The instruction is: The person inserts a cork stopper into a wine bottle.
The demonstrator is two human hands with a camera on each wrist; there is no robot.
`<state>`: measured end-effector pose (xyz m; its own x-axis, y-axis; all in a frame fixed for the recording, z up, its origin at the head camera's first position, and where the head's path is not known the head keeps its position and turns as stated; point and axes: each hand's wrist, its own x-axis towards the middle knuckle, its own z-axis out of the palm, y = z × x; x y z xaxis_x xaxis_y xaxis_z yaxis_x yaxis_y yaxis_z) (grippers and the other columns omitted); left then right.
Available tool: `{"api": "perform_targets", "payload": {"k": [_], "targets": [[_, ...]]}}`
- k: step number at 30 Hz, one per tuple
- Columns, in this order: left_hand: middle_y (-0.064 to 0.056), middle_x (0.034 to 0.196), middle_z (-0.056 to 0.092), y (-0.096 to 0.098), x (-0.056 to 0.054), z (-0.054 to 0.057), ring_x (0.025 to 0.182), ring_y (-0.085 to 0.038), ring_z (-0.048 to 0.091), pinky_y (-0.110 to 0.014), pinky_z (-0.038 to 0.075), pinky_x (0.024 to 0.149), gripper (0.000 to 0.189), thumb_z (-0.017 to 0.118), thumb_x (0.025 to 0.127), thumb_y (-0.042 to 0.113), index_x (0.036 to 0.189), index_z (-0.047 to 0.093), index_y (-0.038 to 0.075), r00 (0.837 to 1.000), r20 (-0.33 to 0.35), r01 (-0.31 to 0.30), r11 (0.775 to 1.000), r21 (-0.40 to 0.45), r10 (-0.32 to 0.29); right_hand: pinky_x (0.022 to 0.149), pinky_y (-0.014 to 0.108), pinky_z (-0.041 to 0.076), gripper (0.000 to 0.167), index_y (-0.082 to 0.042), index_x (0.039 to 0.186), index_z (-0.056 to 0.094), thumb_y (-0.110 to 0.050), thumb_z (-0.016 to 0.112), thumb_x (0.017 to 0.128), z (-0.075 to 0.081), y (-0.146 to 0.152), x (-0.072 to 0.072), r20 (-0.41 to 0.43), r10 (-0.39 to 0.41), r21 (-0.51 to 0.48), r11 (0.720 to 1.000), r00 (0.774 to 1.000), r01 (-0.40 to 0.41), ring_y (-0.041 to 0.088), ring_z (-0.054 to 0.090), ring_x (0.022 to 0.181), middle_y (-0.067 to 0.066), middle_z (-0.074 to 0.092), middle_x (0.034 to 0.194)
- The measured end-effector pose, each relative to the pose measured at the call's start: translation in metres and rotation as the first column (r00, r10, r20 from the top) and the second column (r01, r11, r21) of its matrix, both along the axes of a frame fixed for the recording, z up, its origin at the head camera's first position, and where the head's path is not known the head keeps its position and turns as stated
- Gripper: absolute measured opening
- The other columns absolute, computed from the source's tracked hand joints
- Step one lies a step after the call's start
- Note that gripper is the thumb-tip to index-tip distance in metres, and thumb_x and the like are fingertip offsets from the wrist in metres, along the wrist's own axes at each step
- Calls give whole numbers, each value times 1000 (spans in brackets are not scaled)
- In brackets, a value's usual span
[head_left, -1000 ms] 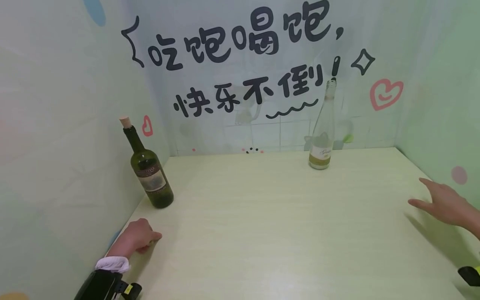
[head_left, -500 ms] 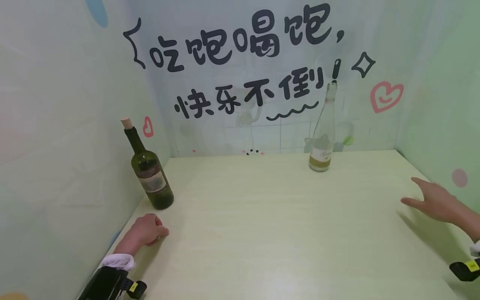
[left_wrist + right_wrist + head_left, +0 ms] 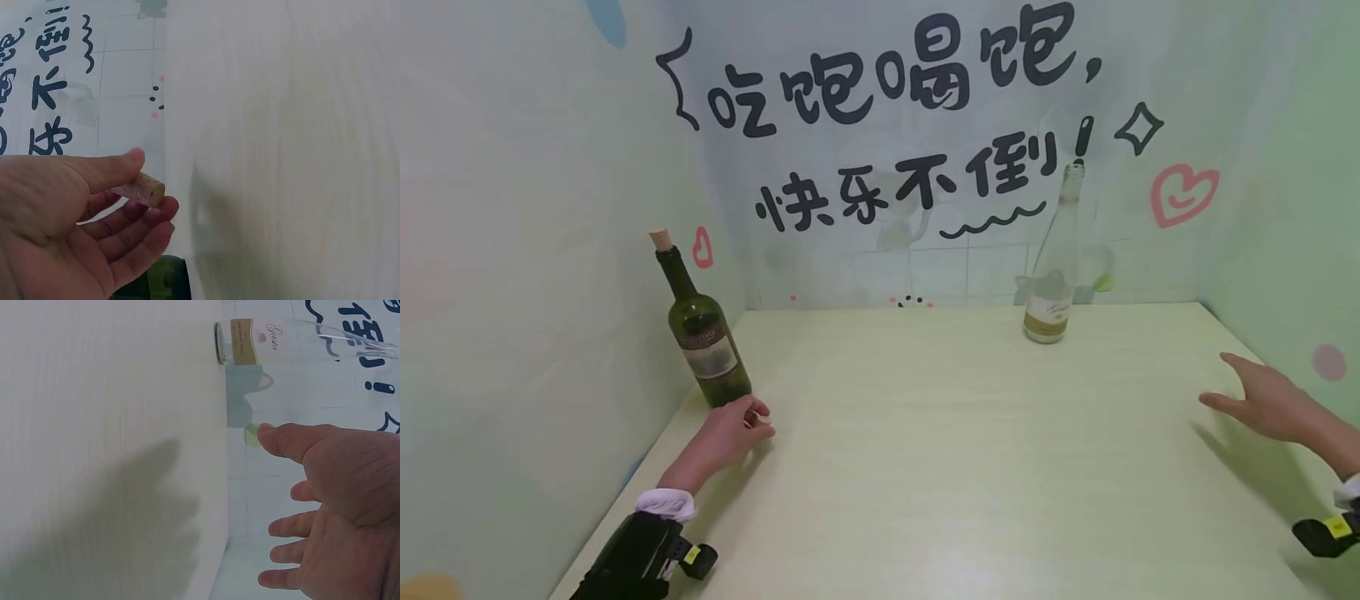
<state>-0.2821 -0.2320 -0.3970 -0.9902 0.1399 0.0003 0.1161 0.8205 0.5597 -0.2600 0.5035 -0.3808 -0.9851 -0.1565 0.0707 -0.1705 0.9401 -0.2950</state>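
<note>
My left hand [image 3: 722, 437] pinches a cork [image 3: 149, 190] between thumb and fingers, plain in the left wrist view. In the head view that hand is in front of the base of a green wine bottle [image 3: 711, 354], which has a cork stopper [image 3: 660, 239] in its neck. My right hand [image 3: 1273, 404] hovers over the right side of the table, holding nothing, with thumb and fingers apart. A clear glass bottle [image 3: 1048, 304] with a white and gold label stands upright at the back right. Its mouth shows no cork. In the right wrist view the clear bottle [image 3: 281, 342] lies beyond my thumb.
The pale wooden table [image 3: 910, 433] ends at a back wall [image 3: 850, 267] printed with dark writing. Side walls close in on the left [image 3: 535, 292] and right [image 3: 1292, 225]. A black wrist camera [image 3: 698, 560] juts out beside my left forearm.
My left hand has moved forward and to the right, close to the green bottle's base. The right hand has shifted a little to the left. Both bottles stand where they were.
</note>
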Motion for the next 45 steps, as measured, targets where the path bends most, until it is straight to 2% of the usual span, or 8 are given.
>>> {"api": "perform_targets", "payload": {"k": [4, 9, 15, 21, 29, 33, 38, 45], "targets": [[-6, 100, 68, 16, -11, 2, 91, -22, 62, -38, 54, 78, 20, 74, 96, 9, 112, 63, 2, 995, -53, 82, 996, 34, -80, 97, 75, 35, 85, 33, 141, 19, -27, 65, 103, 3, -2, -5, -12, 8, 8, 1000, 1000, -7, 71, 36, 121, 58, 30, 136], [-6, 102, 68, 37, -23, 2, 93, -22, 63, -38, 54, 82, 20, 73, 96, 7, 114, 65, 1, 985, -92, 153, 986, 61, -147, 97, 76, 34, 86, 33, 142, 17, -27, 65, 103, 5, -4, -10, -16, 4, 5, 1000, 1000, -4, 71, 35, 122, 58, 28, 137], [-6, 103, 68, 58, -29, 0, 94, -21, 63, -36, 55, 82, 24, 73, 96, 6, 118, 65, 0, 978, -108, 190, 977, 97, -179, 100, 77, 32, 89, 32, 144, 15, -29, 65, 103, 14, -10, -18, 11, 5, -4, 1000, 1000, -5, 71, 32, 125, 57, 26, 139], [-6, 109, 70, 78, -34, 9, 99, -21, 66, -40, 58, 88, 27, 72, 97, 7, 123, 66, 1, 963, -136, 250, 962, 113, -234, 101, 76, 31, 89, 29, 146, 13, -28, 65, 103, 30, -14, -25, 23, 27, -14, 1000, 999, -26, 70, 32, 127, 56, 24, 143], [-12, 120, 72, 101, -39, 15, 103, -24, 68, -40, 58, 90, 32, 71, 98, 8, 130, 67, 2, 951, -165, 284, 951, 119, -263, 103, 74, 33, 88, 28, 147, 15, -28, 66, 103, 50, -35, -37, 15, 49, 6, 999, 999, -49, 68, 35, 129, 53, 25, 145], [-11, 122, 72, 113, -42, 22, 105, -23, 68, -40, 58, 92, 32, 70, 99, 9, 130, 68, 4, 936, -215, 308, 944, 117, -279, 106, 75, 29, 89, 26, 149, 12, -28, 65, 103, 61, -45, -44, 33, 45, -7, 999, 998, -45, 67, 29, 132, 52, 22, 148], [-8, 119, 73, 129, -46, 38, 104, -22, 67, -39, 57, 92, 31, 71, 99, 8, 129, 68, 4, 909, -277, 353, 929, 109, -312, 108, 75, 27, 88, 25, 150, 10, -26, 64, 103, 76, -55, -52, 40, 42, -15, 999, 998, -42, 66, 27, 134, 52, 21, 149], [-8, 124, 72, 149, -56, 61, 107, -21, 68, -37, 57, 93, 30, 68, 101, 9, 130, 69, 6, 892, -305, 388, 911, 142, -333, 109, 75, 26, 87, 22, 152, 11, -25, 64, 104, 98, -69, -67, 35, 46, -13, 999, 998, -45, 65, 30, 134, 51, 23, 149]]}}
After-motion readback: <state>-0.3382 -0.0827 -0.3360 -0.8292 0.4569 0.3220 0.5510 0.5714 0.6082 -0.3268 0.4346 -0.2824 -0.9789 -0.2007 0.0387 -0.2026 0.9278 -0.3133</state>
